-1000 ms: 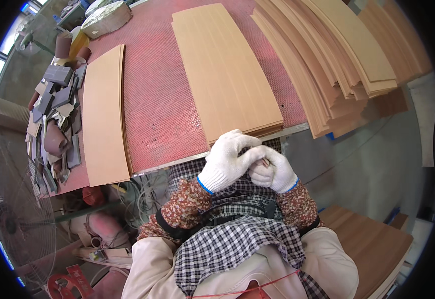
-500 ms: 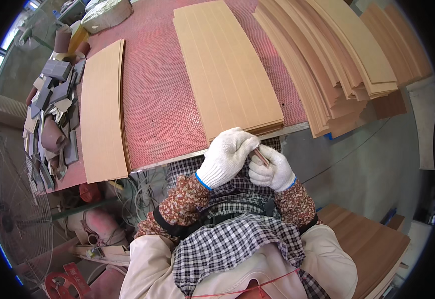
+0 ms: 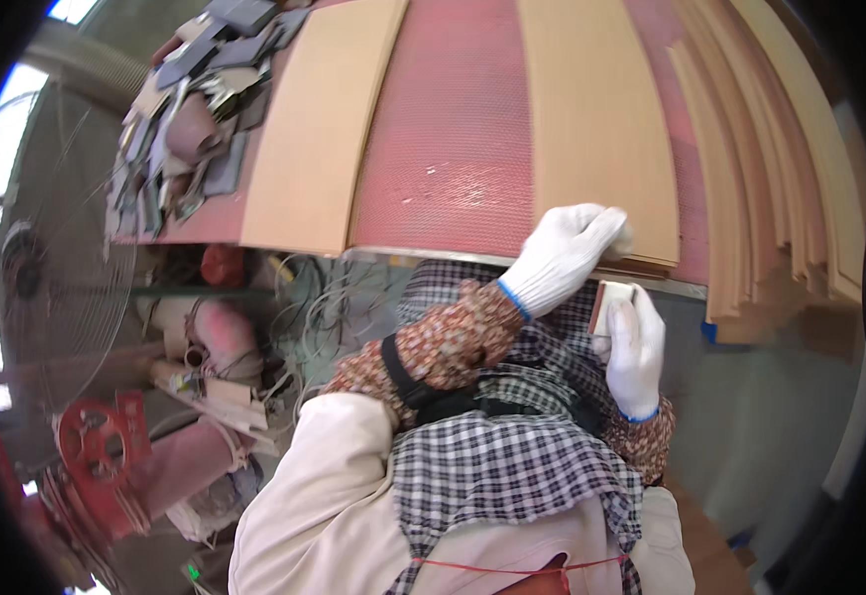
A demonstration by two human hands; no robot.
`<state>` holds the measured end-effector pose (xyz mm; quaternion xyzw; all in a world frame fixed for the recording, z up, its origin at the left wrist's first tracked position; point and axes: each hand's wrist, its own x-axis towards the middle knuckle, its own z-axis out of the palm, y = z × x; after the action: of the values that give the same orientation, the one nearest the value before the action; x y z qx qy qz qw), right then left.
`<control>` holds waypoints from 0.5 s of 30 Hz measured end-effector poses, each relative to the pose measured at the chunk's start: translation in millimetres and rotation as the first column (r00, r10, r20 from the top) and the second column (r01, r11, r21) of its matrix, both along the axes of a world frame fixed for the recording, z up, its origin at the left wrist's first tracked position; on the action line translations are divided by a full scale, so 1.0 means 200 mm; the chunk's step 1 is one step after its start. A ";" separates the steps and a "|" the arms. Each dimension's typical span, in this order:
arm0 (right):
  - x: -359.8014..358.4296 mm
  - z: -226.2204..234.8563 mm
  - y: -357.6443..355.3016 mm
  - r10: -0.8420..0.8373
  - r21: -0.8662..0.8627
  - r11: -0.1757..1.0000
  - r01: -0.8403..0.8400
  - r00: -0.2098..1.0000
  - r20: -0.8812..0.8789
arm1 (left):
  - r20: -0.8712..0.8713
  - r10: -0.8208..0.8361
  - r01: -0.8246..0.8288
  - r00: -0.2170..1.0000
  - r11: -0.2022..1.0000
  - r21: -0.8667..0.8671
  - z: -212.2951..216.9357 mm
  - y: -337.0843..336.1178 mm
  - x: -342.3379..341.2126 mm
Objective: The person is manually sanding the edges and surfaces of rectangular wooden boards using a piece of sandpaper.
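Both my hands wear white knit gloves with blue cuffs. In my right hand (image 3: 636, 352), below the table's front edge, I grip a small pale block with a reddish-brown face, which looks like a sanding block (image 3: 601, 307). My left hand (image 3: 577, 248) is at the near end of the middle stack of light-brown boards (image 3: 601, 129). Its fingers are closed together over the boards' end; whether they pinch anything is hidden. The two hands are apart.
Another thin board stack (image 3: 319, 129) lies left on the red mesh-covered table (image 3: 443, 129). Beyond it is a heap of grey and brown abrasive pieces (image 3: 195, 129). More boards (image 3: 750, 169) pile up at right. A fan (image 3: 66, 248), red pipework (image 3: 180, 456) and cables (image 3: 314, 307) occupy the left.
The view has turned, so the table and boards appear shifted to the right. My hands, earlier together around the small block, have separated; the block stays in my right hand.
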<state>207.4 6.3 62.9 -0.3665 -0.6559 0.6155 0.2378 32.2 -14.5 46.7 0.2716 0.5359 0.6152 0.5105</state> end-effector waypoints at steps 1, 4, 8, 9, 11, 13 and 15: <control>-0.02 0.00 -0.03 0.029 -0.010 1.000 -0.029 1.000 -0.007 | 0.040 0.020 -0.019 0.999 1.000 -0.006 0.00 0.02 -0.02; -0.10 0.09 -0.10 0.181 0.620 0.755 -0.212 0.977 0.113 | 0.316 0.098 -0.128 0.944 0.989 0.075 -0.02 0.07 -0.07; -0.20 0.11 -0.12 0.279 0.826 0.488 -0.281 0.947 0.158 | 0.473 0.039 -0.161 0.880 0.962 0.220 -0.04 0.10 -0.19; -0.22 0.11 -0.11 0.233 0.829 0.478 -0.289 0.952 0.198 | 0.478 0.031 -0.157 0.878 0.961 0.227 -0.04 0.08 -0.20; -0.25 0.07 -0.06 0.117 0.859 0.453 -0.238 0.971 0.208 | 0.599 0.089 -0.236 0.796 0.957 0.171 -0.02 0.06 -0.23; -0.26 0.06 -0.04 0.062 0.873 0.436 -0.220 0.975 0.215 | 0.605 -0.041 -0.151 0.796 0.953 0.263 -0.09 0.07 -0.27; -0.28 0.05 -0.03 0.096 0.871 0.450 -0.198 0.980 0.174 | 0.665 0.153 -0.283 0.731 0.955 0.092 -0.05 0.05 -0.23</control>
<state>152.3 0.5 71.9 -0.1623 -0.9194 0.1864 0.3060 -14.5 -4.6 36.7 0.0225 0.2932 0.7740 0.5607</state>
